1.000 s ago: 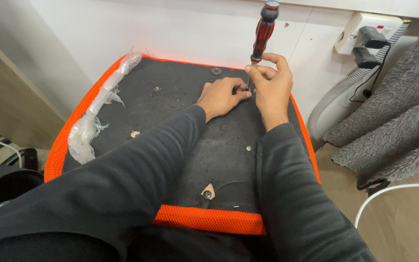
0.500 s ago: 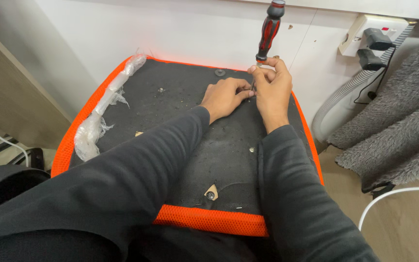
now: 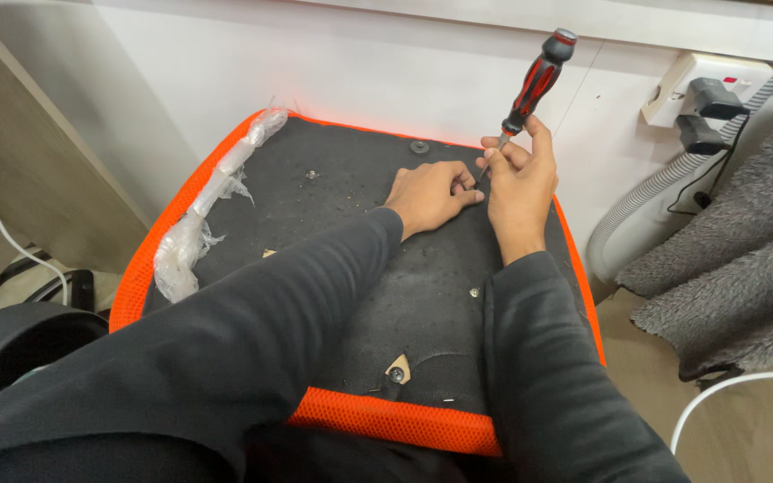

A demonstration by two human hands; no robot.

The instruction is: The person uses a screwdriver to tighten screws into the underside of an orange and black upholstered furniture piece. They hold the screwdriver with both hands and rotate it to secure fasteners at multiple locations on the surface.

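Screwdriver (image 3: 534, 85) tip hidden behind right hand (image 3: 519, 188).

A white wall (image 3: 333, 63) stands at the back. A white wall socket (image 3: 695, 85) with black plugs (image 3: 704, 116) is on it, and a grey ribbed hose (image 3: 646, 201) hangs below. A fluffy grey rug (image 3: 735, 259) lies on the tan floor (image 3: 762, 429). A wooden panel (image 3: 29, 152) stands at the left.

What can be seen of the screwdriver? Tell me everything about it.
The screwdriver has a chunky red-and-black handle with a grey-rimmed red end cap and a thin metal shaft. It stands nearly upright, its top leaning toward the white wall. The right hand pinches the shaft below the handle. Its tip, hidden by fingers, points down at the seat base beside the left hand.
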